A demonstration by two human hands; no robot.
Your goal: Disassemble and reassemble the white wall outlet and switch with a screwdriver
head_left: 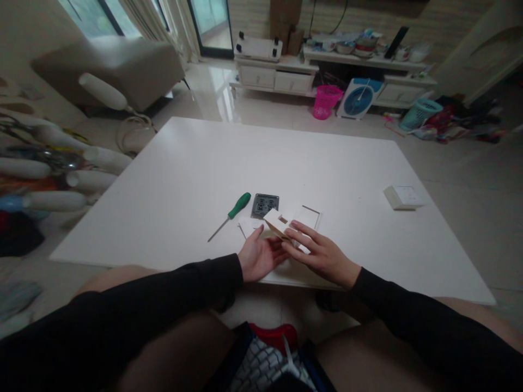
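A small white cardboard box (274,219), with a brown inner side and a cut-out near its top, is tilted above the front of the table. My right hand (322,255) holds it from the right, fingers along its side. Palm up, my left hand (261,257) lies just below and left of the box; its thumb is raised and its fingers reach toward the box's lower edge. Whether they touch it I cannot tell. Behind the box rests a dark grey square plate with cut-outs (261,204). A screwdriver with a green handle (239,206) lies to the left.
White flat pieces lie on the white table (286,158), one being a thin square frame (318,218) beside my right hand. A closed white box (404,197) stands farther right. Beyond the table are a pink basket (326,102) and a blue fan (359,98).
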